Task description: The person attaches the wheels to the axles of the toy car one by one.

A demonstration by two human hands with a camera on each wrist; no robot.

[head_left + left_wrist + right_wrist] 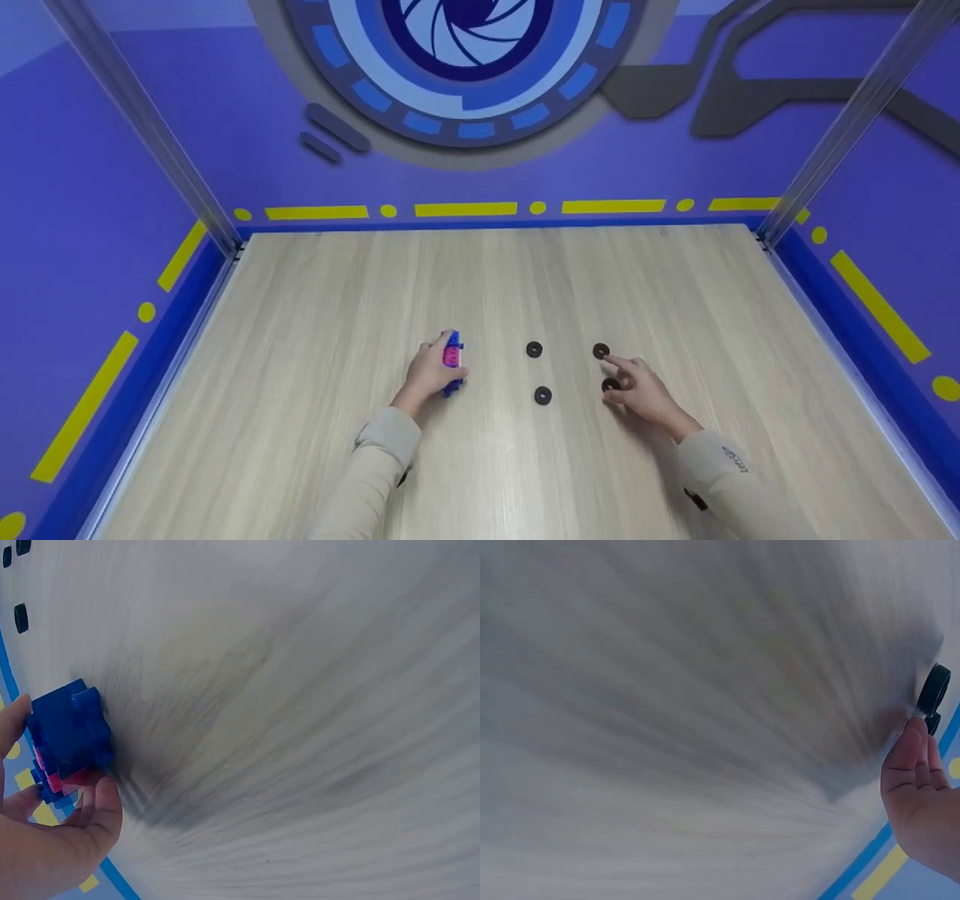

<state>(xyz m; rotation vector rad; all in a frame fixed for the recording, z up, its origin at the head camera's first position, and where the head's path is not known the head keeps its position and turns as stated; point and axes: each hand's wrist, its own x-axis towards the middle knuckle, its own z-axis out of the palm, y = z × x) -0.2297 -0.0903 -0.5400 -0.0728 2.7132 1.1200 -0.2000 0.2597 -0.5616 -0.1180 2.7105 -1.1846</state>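
My left hand (431, 367) grips a small toy block piece (452, 357), blue at both ends with a pink middle, thumb on the near side and fingers over the far side. In the left wrist view its blue end (71, 727) faces the camera, with knobs along its edge. At the right, my right hand (645, 390) is at a black ring (611, 384), its thumb and index finger apart on either side. The index fingertip overlaps the edge of a farther black ring (601, 350). The right wrist view shows the nearer ring (934, 690) right at the fingertips.
Between the hands, two more black rings (534, 349) lie flat on the pale wooden table (337, 300), one nearer me than the other. Blue-purple panels (187, 150) with yellow marks stand around the table's back and sides, joined by metal corner posts.
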